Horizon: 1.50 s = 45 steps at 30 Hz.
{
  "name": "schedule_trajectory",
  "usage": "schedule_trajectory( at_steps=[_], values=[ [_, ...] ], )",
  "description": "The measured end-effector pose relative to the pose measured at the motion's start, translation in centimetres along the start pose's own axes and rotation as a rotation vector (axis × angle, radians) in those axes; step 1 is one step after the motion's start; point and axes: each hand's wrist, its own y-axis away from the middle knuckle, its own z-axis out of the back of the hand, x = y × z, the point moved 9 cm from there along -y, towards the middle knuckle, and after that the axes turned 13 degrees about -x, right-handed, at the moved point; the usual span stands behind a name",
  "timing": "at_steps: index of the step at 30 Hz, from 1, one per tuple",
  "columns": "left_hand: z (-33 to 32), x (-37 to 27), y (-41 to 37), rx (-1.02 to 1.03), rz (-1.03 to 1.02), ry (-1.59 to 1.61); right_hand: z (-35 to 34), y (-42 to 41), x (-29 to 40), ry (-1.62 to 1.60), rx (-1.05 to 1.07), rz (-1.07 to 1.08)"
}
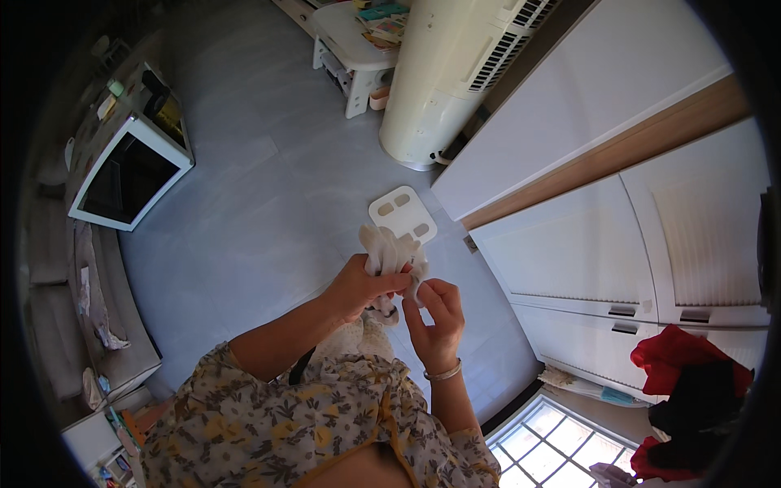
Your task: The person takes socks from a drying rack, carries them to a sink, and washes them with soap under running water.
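White socks (390, 250), bunched together, are gripped in my left hand (366, 285), with the thumb pressed across the fabric. My right hand (436, 314) pinches a hanging part of the same bundle between thumb and fingertips; a bracelet circles that wrist. A darker marking shows on the lower part of the bundle, just under my left fingers. How many socks there are I cannot tell. Beyond the bundle, a white bathroom scale (403, 213) lies on the grey tiled floor.
A white standing air conditioner (451, 79) and a small white table (348, 43) stand ahead. White cabinets (567, 244) line the right side, with red and dark clothes (689, 372) near the window (561, 445). At left are a glass-fronted table (131, 177) and a grey sofa (116, 293).
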Motion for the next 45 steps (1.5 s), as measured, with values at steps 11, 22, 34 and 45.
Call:
schedule_trajectory(
  at_steps=[11,22,34,45],
  values=[
    [5.3,-3.7,4.2,-0.44,-0.195,-0.043,-8.9,1.2,-3.2,-0.872,0.427,-0.873],
    [14.7,-7.4,3.7,-0.583,-0.248,0.279,-19.1,-2.8,-1.2,-1.009,0.54,-0.941],
    [31.6,-21.5,-5.3,-0.368,-0.29,0.998,-37.9,-12.7,2.9,-0.633,0.475,-0.726],
    [34.2,-29.7,-14.3,-0.337,-0.123,0.823,-49.3,-19.5,6.7,-0.728,0.908,-0.821]
  ],
)
